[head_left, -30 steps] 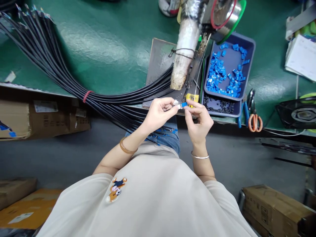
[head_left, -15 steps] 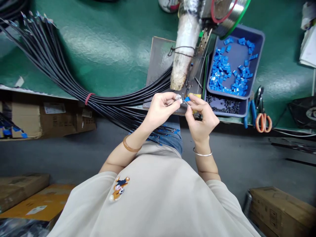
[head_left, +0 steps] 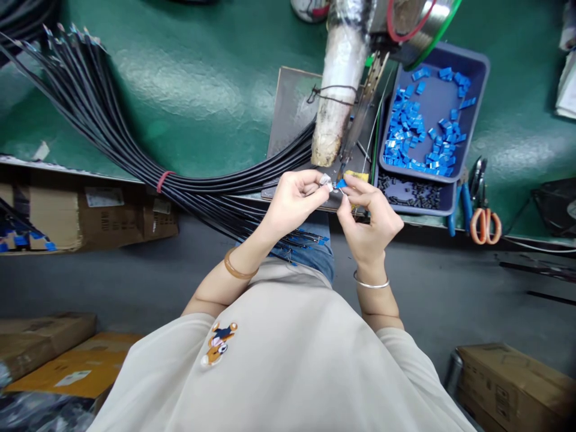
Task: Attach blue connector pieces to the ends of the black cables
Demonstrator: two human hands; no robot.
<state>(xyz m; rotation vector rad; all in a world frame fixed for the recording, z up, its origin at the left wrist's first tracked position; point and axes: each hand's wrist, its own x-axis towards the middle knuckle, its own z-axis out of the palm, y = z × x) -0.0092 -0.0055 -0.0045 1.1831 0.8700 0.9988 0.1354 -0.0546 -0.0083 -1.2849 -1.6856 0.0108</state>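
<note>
Right hand pinches a small blue piece, probably light and stiff, best held by 2 sides; what the left hand grasps is unclear.

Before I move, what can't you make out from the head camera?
In the head view:
- What the left hand pinches: covered by its fingertips, too small.
- How the blue piece at the right hand is joined: too small.
- Yellow block: partly hidden by the right hand.
- Black cables: the upper bunch's ends vanish behind the white tube.
- Spool: cut off by the top edge.
- Fan: cut off by the right edge.
</note>
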